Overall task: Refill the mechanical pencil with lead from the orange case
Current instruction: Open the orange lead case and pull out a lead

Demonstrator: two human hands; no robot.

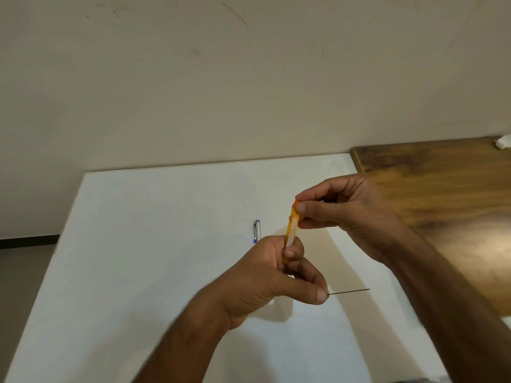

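- Both hands were up over the white table (pixel 138 244), working on the orange case (pixel 292 230) between them.
- The left hand (pixel 265 280) had its fingers wrapped around the lower end of the case, holding it roughly upright with a slight lean.
- That same hand also had a single thin lead (pixel 349 291) pinched at the thumb tip, sticking out sideways toward the right, pretty much level, above the table.
- The right hand (pixel 351 214) was pinching the top end of the case between thumb and fingertips, right at the cap end. Couldn't tell if the cap was on or off, the fingers covered it.
- The mechanical pencil (pixel 256 231) was lying on the table just left of the case and just beyond the left hand, silver body with blue bits, nobody touching it.
- Off to the right a brown wooden surface (pixel 442 183) butted up against the white table, with some small white thing (pixel 503 142) at its far edge, too cut off to make out.
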